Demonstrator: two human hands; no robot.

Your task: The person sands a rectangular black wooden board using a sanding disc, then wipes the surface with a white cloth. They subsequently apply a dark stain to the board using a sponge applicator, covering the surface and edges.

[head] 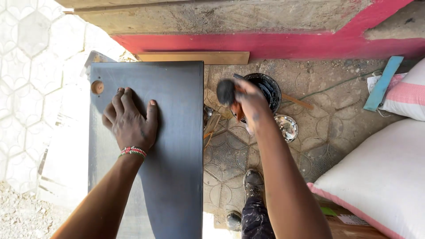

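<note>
- Board (177, 146), dark grey and flat, fills the lower left of the head view and runs away from the person toward the red-painted wall base (265, 44); every place below is told from this board.
- Near the board's far left corner sits a small round wooden plug (97, 87).
- Left hand (130, 119) lies palm down on the board's far half, fingers spread apart and flat on the surface, gripping nothing; a beaded red, white and green wristband (133, 152) circles the wrist.
- Right hand (250, 104) is off the board's right edge, above the ground, closed around a brush (226, 91) whose dark, blurred head sticks out toward the board.
- Just beyond that hand, right of the board, stands a black paint can (268, 88), open, with a thin wooden stick (296, 101) jutting out on its far side.
- A shiny round lid (287, 127) lies on the patterned paving (226, 157), right of the board and nearer the person than the can.
- A tan wooden plank (195, 57) lies along the board's far end, against the wall base.
- White sacks with pink stripes (385, 177) rest well to the right of the board.
- The person's paint-spattered shoe (253, 181) stands on the paving just right of the board's near part.
</note>
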